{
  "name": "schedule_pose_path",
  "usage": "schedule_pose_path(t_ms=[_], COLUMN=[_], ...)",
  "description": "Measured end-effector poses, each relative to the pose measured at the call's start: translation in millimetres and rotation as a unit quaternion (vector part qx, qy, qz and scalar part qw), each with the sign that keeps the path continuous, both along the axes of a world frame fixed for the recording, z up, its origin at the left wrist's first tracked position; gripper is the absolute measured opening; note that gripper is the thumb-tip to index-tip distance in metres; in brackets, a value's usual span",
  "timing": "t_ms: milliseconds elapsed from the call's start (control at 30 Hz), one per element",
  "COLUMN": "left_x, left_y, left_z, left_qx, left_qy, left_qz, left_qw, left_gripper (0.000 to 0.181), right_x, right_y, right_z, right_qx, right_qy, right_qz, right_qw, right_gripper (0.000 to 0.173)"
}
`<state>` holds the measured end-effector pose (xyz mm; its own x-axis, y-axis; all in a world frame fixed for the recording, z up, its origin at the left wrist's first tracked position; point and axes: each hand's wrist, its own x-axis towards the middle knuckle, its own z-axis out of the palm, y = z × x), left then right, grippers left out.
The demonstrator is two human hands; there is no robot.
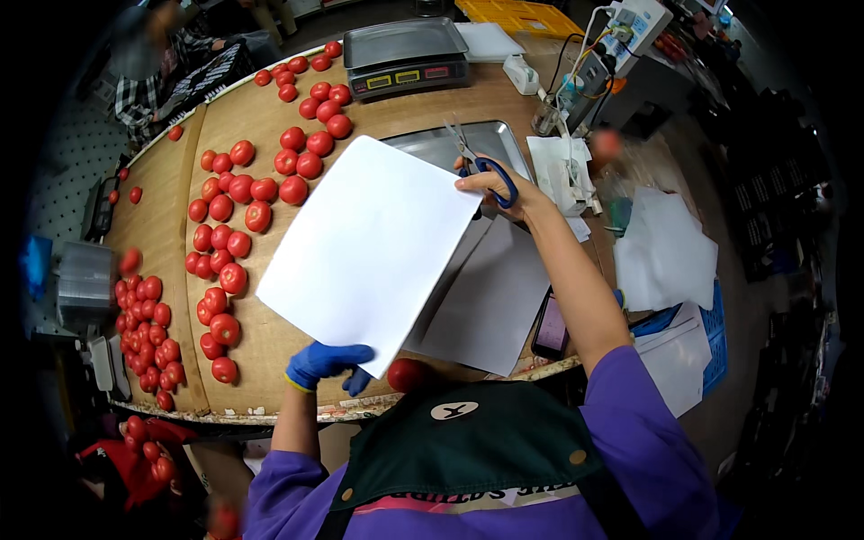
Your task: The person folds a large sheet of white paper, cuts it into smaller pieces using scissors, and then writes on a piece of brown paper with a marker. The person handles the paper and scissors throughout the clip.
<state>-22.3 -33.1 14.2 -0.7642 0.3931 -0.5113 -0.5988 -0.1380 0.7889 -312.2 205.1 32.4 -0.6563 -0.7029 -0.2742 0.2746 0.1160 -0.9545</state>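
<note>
A blank white sheet of paper (368, 250) is held up over the wooden table in front of me. My left hand (331, 364), in a blue glove with a yellow cuff, grips its near corner. At the far right corner, my bare right hand (503, 185) pinches the sheet and also holds a pair of scissors (496, 177) with dark blue handles, blades pointing away from me. More white sheets (493, 290) lie on the table below and to the right. Partly behind the paper and scissors is a metal tray (496, 138). A tomato (407, 375) sits by the table's near edge.
Many tomatoes (241, 189) spread over the table's left side (270, 364). A digital scale (405, 57) stands at the back. Right are a power strip (634, 34) with cables, a phone (552, 327) and white foam sheets (665, 250). Another person (138, 101) is at the far left.
</note>
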Motion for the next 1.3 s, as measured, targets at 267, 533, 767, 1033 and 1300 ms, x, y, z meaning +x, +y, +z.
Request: schedule_pose_path(t_ms=[267, 533, 767, 1033, 1300], left_x=[2, 7, 18, 23, 20], left_y=[-26, -12, 1, 17, 15], left_z=[-30, -29, -23, -11, -17], left_qx=[0.141, 0.186, 0.133, 0.096, 0.104], left_qy=[0.04, 0.023, 0.01, 0.053, -0.007], left_qz=[0.178, 0.172, 0.169, 0.155, 0.126], left_qw=[0.973, 0.967, 0.977, 0.982, 0.986], left_gripper=[0.033, 0.035, 0.041, 0.042, 0.035], right_x=[39, 165, 149, 137, 124], right_y=[19, -26, -63, -64, -67], right_z=[7, -66, -78, -67, -86], right_qx=[-0.006, -0.01, 0.046, 0.046, 0.129], right_qy=[-0.099, -0.244, -0.081, 0.019, 0.085], right_qz=[-0.092, -0.041, -0.15, -0.234, -0.262], right_qw=[0.991, 0.969, 0.984, 0.971, 0.953], right_gripper=[0.054, 0.071, 0.088, 0.049, 0.042])
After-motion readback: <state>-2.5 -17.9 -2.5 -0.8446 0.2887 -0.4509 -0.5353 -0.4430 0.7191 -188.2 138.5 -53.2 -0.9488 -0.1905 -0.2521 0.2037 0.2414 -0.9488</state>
